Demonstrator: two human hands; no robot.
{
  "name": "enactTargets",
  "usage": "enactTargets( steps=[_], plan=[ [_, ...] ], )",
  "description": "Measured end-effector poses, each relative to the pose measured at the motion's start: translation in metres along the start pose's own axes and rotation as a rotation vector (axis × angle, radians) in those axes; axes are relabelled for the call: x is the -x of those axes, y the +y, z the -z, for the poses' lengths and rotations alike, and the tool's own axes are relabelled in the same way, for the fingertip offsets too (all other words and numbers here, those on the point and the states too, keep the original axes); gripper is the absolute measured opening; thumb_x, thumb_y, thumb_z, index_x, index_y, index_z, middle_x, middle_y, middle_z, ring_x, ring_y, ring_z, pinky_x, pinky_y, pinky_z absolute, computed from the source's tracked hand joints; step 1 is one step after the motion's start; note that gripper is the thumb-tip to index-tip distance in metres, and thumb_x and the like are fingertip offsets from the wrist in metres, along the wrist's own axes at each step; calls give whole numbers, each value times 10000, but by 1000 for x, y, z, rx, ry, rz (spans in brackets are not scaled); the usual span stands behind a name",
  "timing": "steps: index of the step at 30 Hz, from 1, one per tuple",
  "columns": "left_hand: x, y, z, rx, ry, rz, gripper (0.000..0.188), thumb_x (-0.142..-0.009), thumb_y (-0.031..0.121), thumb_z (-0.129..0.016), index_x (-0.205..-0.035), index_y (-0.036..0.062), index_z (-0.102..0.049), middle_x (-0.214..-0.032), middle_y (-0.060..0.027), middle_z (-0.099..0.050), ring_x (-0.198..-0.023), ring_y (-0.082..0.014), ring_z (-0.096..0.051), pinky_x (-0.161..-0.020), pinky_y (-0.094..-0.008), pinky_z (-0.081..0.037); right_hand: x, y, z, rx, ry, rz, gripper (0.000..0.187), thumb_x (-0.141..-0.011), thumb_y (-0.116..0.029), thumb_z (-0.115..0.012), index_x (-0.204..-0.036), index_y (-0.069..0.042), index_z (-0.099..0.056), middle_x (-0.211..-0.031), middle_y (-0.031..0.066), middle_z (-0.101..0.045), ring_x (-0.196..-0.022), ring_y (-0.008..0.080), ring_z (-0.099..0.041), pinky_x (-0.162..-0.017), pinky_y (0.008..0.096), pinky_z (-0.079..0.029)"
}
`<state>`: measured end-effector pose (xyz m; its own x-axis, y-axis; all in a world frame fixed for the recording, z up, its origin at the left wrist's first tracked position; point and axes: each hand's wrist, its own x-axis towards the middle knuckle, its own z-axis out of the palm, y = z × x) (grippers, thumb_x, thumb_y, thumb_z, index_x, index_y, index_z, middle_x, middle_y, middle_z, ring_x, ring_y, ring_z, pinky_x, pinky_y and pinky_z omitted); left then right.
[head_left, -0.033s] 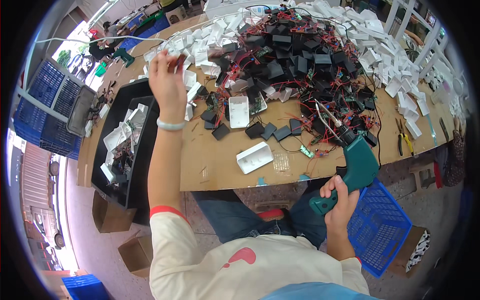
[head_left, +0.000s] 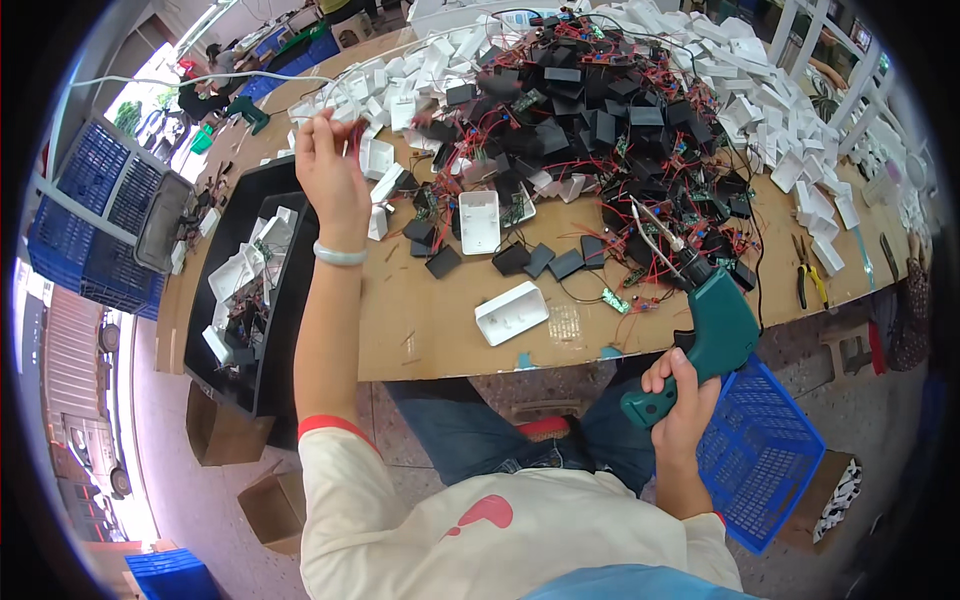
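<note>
My right hand [head_left: 685,405] is wrapped round the handle of a green soldering gun [head_left: 722,325], its metal tip pointing up and left over the heap. Raised above the far left of the table, my left hand [head_left: 335,180] has its fingers curled together. Something reddish shows at its fingertips, too blurred to name. Before me lie an open white plastic case [head_left: 511,314] and a second white case [head_left: 479,222]. Between the hands, a big heap of black boxes [head_left: 565,140] mixes with red wires and green circuit boards. One small circuit board [head_left: 614,301] lies near the soldering gun.
A black bin [head_left: 282,335] with white cases and wired parts stands at the left. White cases [head_left: 770,125] pile up behind and right of the heap. Pliers [head_left: 808,275] lie at the table's right. A blue basket [head_left: 760,455] sits below; a stool [head_left: 855,355] stands beyond.
My left hand has moved slightly down, and the reddish thing at its fingertips shows differently. The right hand and the soldering gun stay almost in place.
</note>
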<state>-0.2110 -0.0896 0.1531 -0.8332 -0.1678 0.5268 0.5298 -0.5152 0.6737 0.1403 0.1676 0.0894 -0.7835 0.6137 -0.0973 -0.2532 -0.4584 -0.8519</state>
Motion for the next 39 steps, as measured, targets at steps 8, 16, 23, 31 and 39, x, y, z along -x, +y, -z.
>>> enactTargets(
  steps=[8,16,23,31,39],
  plan=[
    [62,24,28,-287,-74,108,239,-1049,176,-559,-1151,-15,-659,-812,24,-538,-738,-48,-508,-693,-210,-472,9,8,-1,64,-54,60,55,-980,-43,-553,-1010,-7,-524,-743,60,-519,-617,135,-509,-576,303,-458],
    [180,48,3,-945,-506,23,155,-927,34,-684,-1065,-4,-744,-810,-21,-594,-678,-47,-518,-589,-224,-416,37,32,37,454,-168,139,300,-934,54,-575,-1230,69,-530,-741,85,-582,-624,144,-572,-576,292,-501],
    [255,43,-18,-1234,-503,-62,47,-878,33,-717,-925,32,-718,-843,-80,-602,-618,-152,-599,-552,-297,-465,52,52,71,687,-230,128,283,-869,78,-690,-1137,46,-604,-871,75,-655,-692,125,-623,-613,268,-534],
    [230,54,5,-1159,-391,-46,70,-876,5,-712,-943,20,-695,-894,-77,-612,-651,-142,-576,-569,-262,-455,47,49,60,585,-144,47,286,-877,68,-676,-1151,46,-594,-845,77,-643,-647,121,-603,-585,268,-519],
    [215,10,-22,-1169,-976,-394,289,-675,168,-675,-915,10,-709,-1120,-183,-646,-1065,-350,-607,-904,-475,-494,27,41,45,470,70,113,350,-929,-36,-631,-1256,66,-564,-703,20,-540,-607,82,-488,-580,236,-408]
  ],
)
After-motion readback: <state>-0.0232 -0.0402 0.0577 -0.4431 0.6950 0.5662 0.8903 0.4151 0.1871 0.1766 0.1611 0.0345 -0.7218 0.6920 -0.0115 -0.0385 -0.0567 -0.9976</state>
